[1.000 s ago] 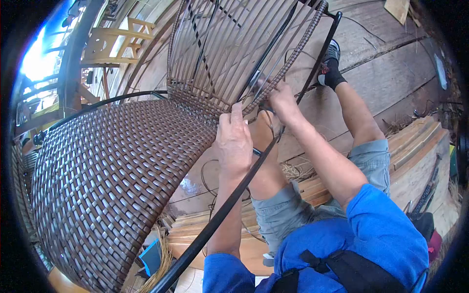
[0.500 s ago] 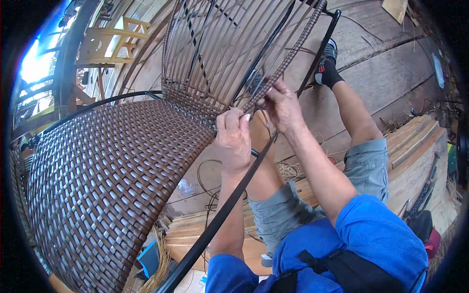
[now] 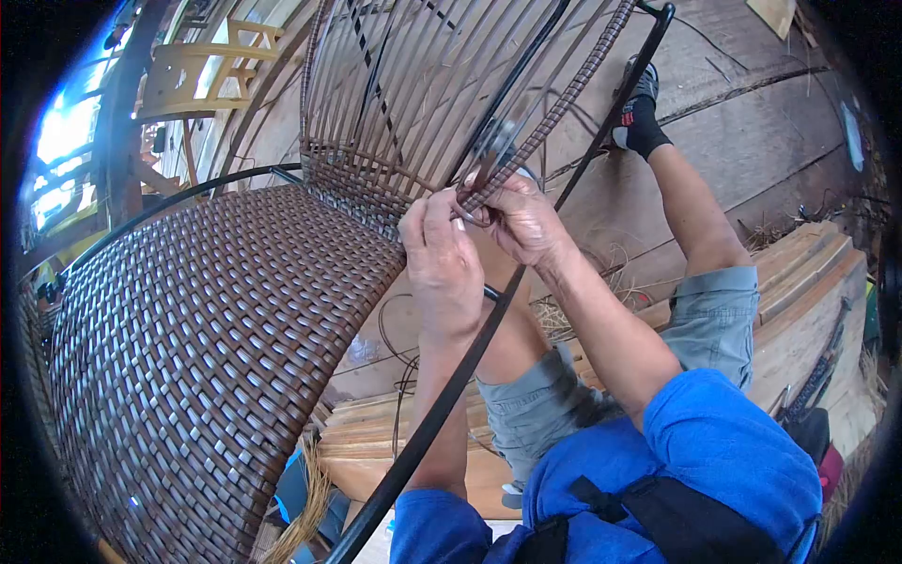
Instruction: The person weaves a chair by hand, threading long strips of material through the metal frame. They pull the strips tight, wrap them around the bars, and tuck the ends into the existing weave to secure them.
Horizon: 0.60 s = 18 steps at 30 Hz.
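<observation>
woven chair (image 3: 216, 338), in front and to the left of the seated person: the seat (image 3: 178, 404) is a dense, glossy brown weave, whereas the backrest (image 3: 423, 103) shows open lengthwise strands between wrapped edges. at the backrest's lower corner, the right hand (image 3: 528, 223) pinches a loose brown strand (image 3: 479, 223) beside the wrapped edge; the left hand (image 3: 442, 258) bends its fingers at the same corner, though whether it grips cannot be told. the hands partly hide this corner, and a black bar (image 3: 427, 432) crosses over the left forearm. wooden planks (image 3: 799, 268) lie beside the right leg, above the board floor (image 3: 742, 141).
</observation>
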Motion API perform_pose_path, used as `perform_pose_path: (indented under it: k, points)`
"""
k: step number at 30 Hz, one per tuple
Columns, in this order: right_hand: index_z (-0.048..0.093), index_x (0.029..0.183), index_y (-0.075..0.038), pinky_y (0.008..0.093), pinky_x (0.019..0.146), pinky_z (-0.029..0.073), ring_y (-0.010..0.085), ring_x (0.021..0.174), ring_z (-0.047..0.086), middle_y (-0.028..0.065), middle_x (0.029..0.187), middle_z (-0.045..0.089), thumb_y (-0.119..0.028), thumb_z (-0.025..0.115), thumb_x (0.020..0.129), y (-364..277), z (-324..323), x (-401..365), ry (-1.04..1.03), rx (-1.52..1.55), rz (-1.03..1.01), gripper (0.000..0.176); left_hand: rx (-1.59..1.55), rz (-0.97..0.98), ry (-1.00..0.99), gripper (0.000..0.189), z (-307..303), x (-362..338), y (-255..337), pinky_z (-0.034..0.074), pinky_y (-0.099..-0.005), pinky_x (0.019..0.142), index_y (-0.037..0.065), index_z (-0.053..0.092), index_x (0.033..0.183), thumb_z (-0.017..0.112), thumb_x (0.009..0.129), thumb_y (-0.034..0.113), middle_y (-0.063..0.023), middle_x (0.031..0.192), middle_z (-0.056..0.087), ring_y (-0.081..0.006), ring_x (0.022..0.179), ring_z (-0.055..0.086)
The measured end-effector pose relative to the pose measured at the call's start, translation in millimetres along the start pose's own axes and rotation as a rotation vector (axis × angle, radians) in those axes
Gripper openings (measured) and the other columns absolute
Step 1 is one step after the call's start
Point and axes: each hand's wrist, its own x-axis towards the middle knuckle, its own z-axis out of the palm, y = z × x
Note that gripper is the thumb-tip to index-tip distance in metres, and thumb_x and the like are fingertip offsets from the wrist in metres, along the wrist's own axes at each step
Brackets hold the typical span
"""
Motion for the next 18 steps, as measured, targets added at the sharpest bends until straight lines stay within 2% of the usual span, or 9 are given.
perform_pose_path:
  k: [3,6,9,12,15,18]
  points:
    - [0.058,0.100,-0.001,0.0206,0.062,0.042,0.0106,0.068,0.052,0.0054,0.086,0.060,0.000,0.049,0.086,-3.6,8.0,-3.2,0.156,-0.238,0.023,0.017,-0.077,-0.088,-0.074,0.033,-2.8,3.9,3.9,0.043,-0.0405,0.084,0.003,0.051,0.110,0.054,0.078,-0.004,-0.0165,0.105,0.048,-0.0315,0.096,0.051]
    - [0.058,0.104,0.000,0.0208,0.060,0.043,0.0106,0.067,0.053,0.0057,0.088,0.061,-0.002,0.049,0.087,-7.7,9.4,-7.9,0.142,-0.309,0.022,0.019,0.043,-0.054,-0.048,0.027,2.3,4.1,2.5,0.046,-0.0369,0.077,0.003,0.050,0.109,0.056,0.082,0.001,-0.0157,0.103,0.048,-0.0251,0.088,0.053]
    - [0.057,0.107,0.001,0.0217,0.058,0.043,0.0099,0.063,0.051,0.0051,0.086,0.061,-0.004,0.049,0.088,-10.1,10.9,-13.0,0.150,-0.332,0.033,0.021,-0.268,-0.273,0.094,0.017,20.9,1.5,-3.6,0.047,-0.0310,0.069,0.002,0.053,0.102,0.055,0.088,0.010,-0.0096,0.091,0.055,-0.0155,0.077,0.053]
    - [0.060,0.104,0.001,0.0209,0.056,0.041,0.0082,0.060,0.049,0.0034,0.078,0.060,-0.004,0.049,0.086,-18.5,9.4,-12.3,0.076,-0.401,0.047,0.022,-0.211,-0.449,-0.004,0.017,9.3,10.0,18.9,0.045,-0.0256,0.062,0.000,0.056,0.093,0.052,0.091,0.016,-0.0022,0.077,0.057,-0.0083,0.069,0.050]
    - [0.062,0.100,0.001,0.0207,0.053,0.040,0.0074,0.058,0.048,0.0017,0.074,0.059,-0.004,0.048,0.084,-26.7,7.9,-9.6,0.062,-0.487,0.085,0.022,-0.393,-0.407,0.111,0.019,13.5,14.6,16.0,0.043,-0.0226,0.061,-0.002,0.056,0.085,0.055,0.090,0.017,0.0012,0.070,0.058,-0.0071,0.066,0.051]
    - [0.063,0.099,0.000,0.0207,0.052,0.039,0.0070,0.058,0.047,0.0010,0.072,0.058,-0.004,0.049,0.082,-35.8,12.1,-4.6,0.036,-0.598,0.139,0.022,-0.747,-0.553,-0.026,0.017,-4.4,21.2,30.0,0.044,-0.0216,0.061,-0.003,0.058,0.086,0.055,0.089,0.014,-0.0006,0.074,0.060,-0.0081,0.068,0.054]
